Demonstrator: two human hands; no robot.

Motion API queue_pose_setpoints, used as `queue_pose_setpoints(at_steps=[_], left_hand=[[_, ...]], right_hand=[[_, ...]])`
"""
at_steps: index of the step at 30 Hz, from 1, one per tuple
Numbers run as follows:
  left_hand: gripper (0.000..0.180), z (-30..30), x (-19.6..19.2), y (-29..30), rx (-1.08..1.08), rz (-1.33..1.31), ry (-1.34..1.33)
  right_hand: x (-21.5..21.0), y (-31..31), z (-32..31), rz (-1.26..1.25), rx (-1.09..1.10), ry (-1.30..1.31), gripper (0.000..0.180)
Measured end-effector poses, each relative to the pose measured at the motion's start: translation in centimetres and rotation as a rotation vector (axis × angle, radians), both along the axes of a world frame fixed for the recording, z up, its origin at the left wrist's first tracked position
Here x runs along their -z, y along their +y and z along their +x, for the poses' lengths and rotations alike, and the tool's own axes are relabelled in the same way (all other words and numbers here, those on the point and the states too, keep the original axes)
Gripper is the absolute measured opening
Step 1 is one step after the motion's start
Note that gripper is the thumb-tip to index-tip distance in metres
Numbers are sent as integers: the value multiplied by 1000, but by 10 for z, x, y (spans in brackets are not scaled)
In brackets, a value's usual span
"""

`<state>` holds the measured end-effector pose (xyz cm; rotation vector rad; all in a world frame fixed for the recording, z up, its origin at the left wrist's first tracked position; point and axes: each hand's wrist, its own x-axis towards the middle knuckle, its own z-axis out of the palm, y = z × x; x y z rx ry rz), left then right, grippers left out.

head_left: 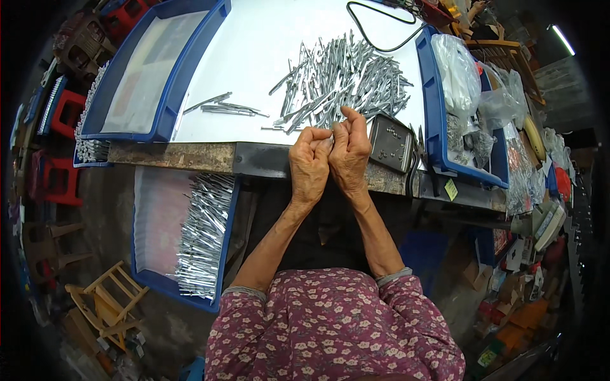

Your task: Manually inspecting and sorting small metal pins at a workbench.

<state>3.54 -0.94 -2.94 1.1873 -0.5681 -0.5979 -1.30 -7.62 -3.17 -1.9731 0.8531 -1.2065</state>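
Your left hand and right hand meet at the bench edge, fingers curled together on a thin metal piece beside the loose pile of metal pieces. The lower blue tray holds stacked metal strips; the upper-left blue tray holds only a pale sheet. The right blue bin carries clear plastic bags, a small yellow tag below it.

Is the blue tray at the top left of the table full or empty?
Empty, as far as shows: the blue tray holds only a pale liner, while the metal pieces lie heaped on the table.
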Motion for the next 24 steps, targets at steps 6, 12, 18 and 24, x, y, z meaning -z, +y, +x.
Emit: queue_pose_setpoints(at_steps=[6,12,18,24], left_hand=[[4,0,0,-1,-54,55,-107],[10,12,-3,0,-140,182,-304],[15,24,-8,-8,-196,334,-714],[18,17,-5,-13,-232,408,-954]], right_hand=[[-4,-1,0,-38,9,41,23],[-15,0,-21,60,-88,70,25],[-18,-17,-63,-14,-17,133,21],[-13,-54,-105,-173,143,372,14]])
